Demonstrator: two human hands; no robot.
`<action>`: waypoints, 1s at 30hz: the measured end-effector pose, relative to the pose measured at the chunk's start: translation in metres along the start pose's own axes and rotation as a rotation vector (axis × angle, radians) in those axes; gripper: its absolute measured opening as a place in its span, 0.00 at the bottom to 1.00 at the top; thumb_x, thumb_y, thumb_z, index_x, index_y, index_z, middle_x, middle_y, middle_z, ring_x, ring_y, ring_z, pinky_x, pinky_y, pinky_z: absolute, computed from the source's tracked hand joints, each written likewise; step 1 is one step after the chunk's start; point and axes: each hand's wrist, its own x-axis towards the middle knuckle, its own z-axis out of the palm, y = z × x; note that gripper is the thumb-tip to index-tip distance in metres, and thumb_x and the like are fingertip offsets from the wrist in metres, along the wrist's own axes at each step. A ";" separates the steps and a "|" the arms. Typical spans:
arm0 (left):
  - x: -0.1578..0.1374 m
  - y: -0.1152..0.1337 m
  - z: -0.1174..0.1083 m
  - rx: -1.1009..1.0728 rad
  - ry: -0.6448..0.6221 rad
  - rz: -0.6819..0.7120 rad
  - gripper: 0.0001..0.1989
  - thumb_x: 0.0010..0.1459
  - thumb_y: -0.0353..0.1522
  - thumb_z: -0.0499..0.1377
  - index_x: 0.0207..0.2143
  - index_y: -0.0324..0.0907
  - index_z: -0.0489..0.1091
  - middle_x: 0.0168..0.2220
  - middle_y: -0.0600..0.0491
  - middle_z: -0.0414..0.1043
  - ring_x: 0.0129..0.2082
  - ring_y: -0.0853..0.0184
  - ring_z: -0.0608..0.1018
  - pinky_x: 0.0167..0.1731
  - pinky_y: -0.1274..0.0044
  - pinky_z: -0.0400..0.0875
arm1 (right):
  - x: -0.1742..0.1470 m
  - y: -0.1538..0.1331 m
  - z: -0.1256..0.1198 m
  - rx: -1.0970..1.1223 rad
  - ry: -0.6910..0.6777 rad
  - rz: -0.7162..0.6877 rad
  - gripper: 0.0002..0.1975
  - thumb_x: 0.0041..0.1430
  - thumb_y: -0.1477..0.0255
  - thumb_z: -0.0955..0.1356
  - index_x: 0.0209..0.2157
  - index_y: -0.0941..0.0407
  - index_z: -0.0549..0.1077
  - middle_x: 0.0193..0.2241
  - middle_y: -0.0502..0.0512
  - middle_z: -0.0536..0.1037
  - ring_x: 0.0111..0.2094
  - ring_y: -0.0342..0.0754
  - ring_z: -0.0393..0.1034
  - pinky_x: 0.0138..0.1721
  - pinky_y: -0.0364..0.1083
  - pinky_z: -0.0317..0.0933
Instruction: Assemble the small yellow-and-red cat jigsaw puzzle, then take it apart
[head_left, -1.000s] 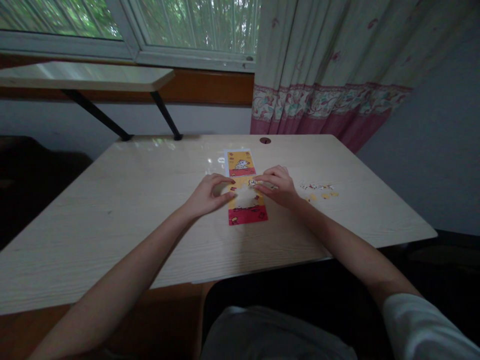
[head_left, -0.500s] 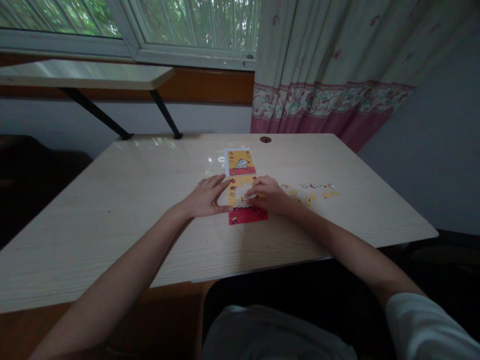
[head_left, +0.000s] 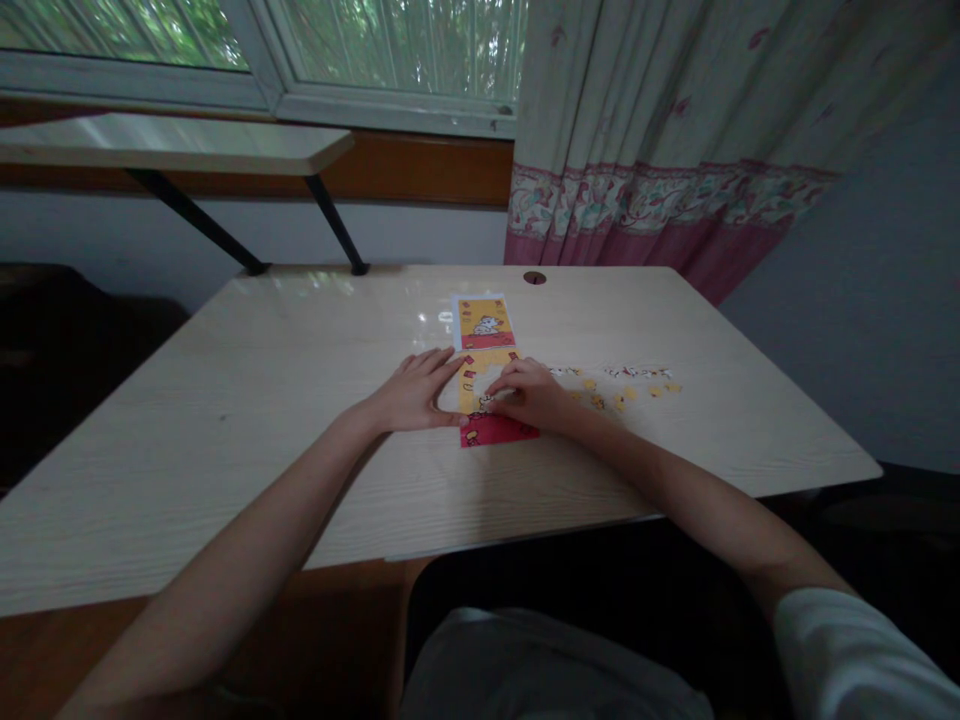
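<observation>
Pinching a half-hidden piece (head_left: 484,402), the right hand (head_left: 534,396) partly covers the puzzle (head_left: 495,431), the left hand (head_left: 412,394) splayed alongside.

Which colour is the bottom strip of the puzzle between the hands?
The bottom strip is red, as the head view shows.

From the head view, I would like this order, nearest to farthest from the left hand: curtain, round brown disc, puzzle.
1. Puzzle: touching the left hand, on its right.
2. Round brown disc: ahead and right.
3. Curtain: farther ahead, also right.

The window (head_left: 405,55) dimly lights the glinting desk (head_left: 315,345).
</observation>
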 end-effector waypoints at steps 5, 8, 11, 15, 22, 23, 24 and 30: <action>0.000 0.000 0.001 -0.007 0.004 -0.006 0.50 0.44 0.61 0.49 0.62 0.41 0.46 0.62 0.38 0.47 0.60 0.47 0.53 0.55 0.58 0.50 | 0.001 -0.005 0.000 -0.016 -0.004 0.011 0.08 0.48 0.66 0.72 0.31 0.54 0.77 0.30 0.52 0.71 0.34 0.45 0.64 0.38 0.45 0.55; 0.000 -0.001 0.002 -0.020 0.016 -0.001 0.50 0.44 0.61 0.50 0.62 0.42 0.47 0.62 0.38 0.47 0.60 0.47 0.54 0.55 0.58 0.50 | 0.001 -0.006 0.000 -0.038 -0.032 0.024 0.08 0.48 0.66 0.72 0.31 0.54 0.77 0.31 0.52 0.72 0.34 0.45 0.64 0.39 0.45 0.55; 0.000 -0.002 0.004 -0.034 0.030 0.003 0.49 0.43 0.61 0.51 0.62 0.43 0.47 0.62 0.40 0.48 0.60 0.47 0.54 0.55 0.57 0.50 | 0.000 -0.005 0.000 -0.038 -0.050 0.020 0.08 0.49 0.65 0.72 0.31 0.54 0.77 0.32 0.53 0.72 0.35 0.45 0.65 0.39 0.46 0.55; 0.000 -0.002 0.003 -0.051 0.035 -0.002 0.49 0.43 0.60 0.51 0.62 0.43 0.48 0.62 0.40 0.49 0.60 0.47 0.55 0.55 0.57 0.50 | -0.001 -0.002 -0.002 -0.036 -0.060 -0.004 0.09 0.48 0.65 0.71 0.32 0.54 0.76 0.32 0.53 0.72 0.36 0.46 0.65 0.40 0.46 0.55; 0.002 0.009 -0.002 -0.081 0.077 -0.061 0.41 0.51 0.58 0.46 0.59 0.41 0.54 0.60 0.40 0.54 0.59 0.50 0.57 0.54 0.58 0.52 | 0.000 0.001 -0.001 -0.051 -0.042 0.021 0.06 0.51 0.68 0.70 0.30 0.55 0.76 0.31 0.53 0.74 0.36 0.45 0.65 0.40 0.46 0.54; 0.003 0.010 -0.001 -0.082 0.092 -0.065 0.41 0.51 0.57 0.47 0.59 0.40 0.54 0.60 0.41 0.54 0.59 0.51 0.57 0.54 0.58 0.53 | 0.001 0.001 0.000 -0.055 -0.036 0.026 0.05 0.52 0.69 0.70 0.30 0.55 0.76 0.31 0.53 0.74 0.36 0.45 0.65 0.40 0.46 0.54; 0.003 0.011 0.000 -0.082 0.106 -0.070 0.41 0.50 0.57 0.48 0.58 0.40 0.54 0.60 0.41 0.54 0.59 0.51 0.58 0.54 0.58 0.53 | 0.001 0.001 0.001 -0.059 -0.033 0.033 0.04 0.52 0.69 0.69 0.29 0.55 0.76 0.30 0.53 0.74 0.35 0.45 0.65 0.40 0.46 0.54; 0.006 0.013 0.005 -0.079 0.135 -0.108 0.41 0.47 0.55 0.52 0.58 0.41 0.54 0.59 0.41 0.56 0.58 0.50 0.59 0.53 0.57 0.53 | 0.004 0.002 0.007 -0.093 -0.032 0.073 0.06 0.51 0.67 0.70 0.28 0.54 0.75 0.31 0.53 0.74 0.35 0.46 0.64 0.40 0.46 0.53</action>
